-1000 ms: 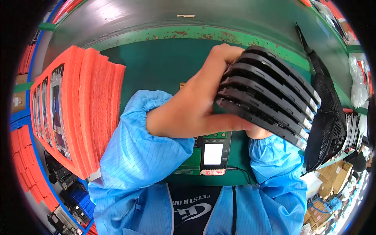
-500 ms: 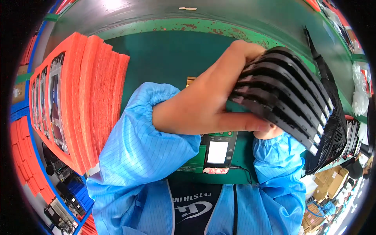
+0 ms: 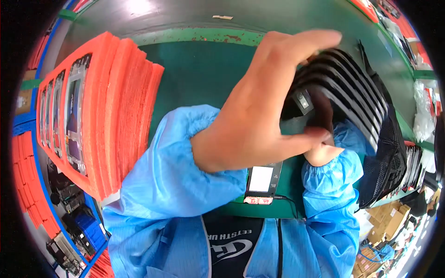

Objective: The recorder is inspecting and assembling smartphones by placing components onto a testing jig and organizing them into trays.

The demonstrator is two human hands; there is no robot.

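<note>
A fanned stack of thin black panels (image 3: 345, 88), perhaps phone parts, is gripped by my right hand (image 3: 321, 150), whose fingers are largely hidden behind it and blurred. My left hand (image 3: 257, 109) arches beside the stack's left end, thumb and fingers spread apart. Its fingertips come close to the stack's top; whether they touch it I cannot tell. Under my wrists lies a tester box (image 3: 261, 179) with a white screen. Between my hands shows a small black box with a switch (image 3: 302, 102).
At left stands a pile of orange foam trays (image 3: 125, 116), the outermost holding several phone-like parts (image 3: 76, 113). A black mesh bag (image 3: 387, 160) lies at right, with more thin panels (image 3: 411, 164) beyond it. A black cable (image 3: 288, 199) runs from the tester across the green mat (image 3: 199, 69).
My left hand has opened wider and its fingers have lifted off the stack's side. The panels have tilted and shifted, uncovering the small switch box. The view has shifted slightly.
</note>
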